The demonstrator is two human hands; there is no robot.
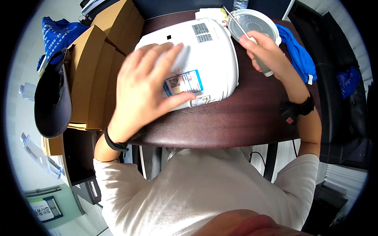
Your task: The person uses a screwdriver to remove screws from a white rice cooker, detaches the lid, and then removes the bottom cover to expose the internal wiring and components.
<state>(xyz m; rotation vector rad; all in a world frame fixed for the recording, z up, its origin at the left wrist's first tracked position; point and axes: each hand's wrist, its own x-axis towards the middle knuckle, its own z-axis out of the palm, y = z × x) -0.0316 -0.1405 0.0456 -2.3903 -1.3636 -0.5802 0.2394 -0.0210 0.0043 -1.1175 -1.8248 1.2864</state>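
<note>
A white, rounded plastic appliance [214, 51] lies on the dark brown table, with a blue-edged label, a grey printed patch and a small black square opening on its upward face. My left hand [145, 78] is spread over the left part of this face, thumb beside the label; whether the palm presses on it I cannot tell. To the right of the appliance, my right hand [265, 51] grips a screwdriver [263, 66] by its grey handle. Its thin metal shaft points up and left, passing over a round, shallow grey-white dish-like part [258, 24].
Brown cardboard boxes [92, 74] stand along the left, with a dark cap [55, 98] hung beside them. A blue cloth [297, 55] lies at the table's right edge. Behind are a white packet or cloth [212, 15] and a clear bottle [240, 4]. A black sofa [334, 78] stands at right.
</note>
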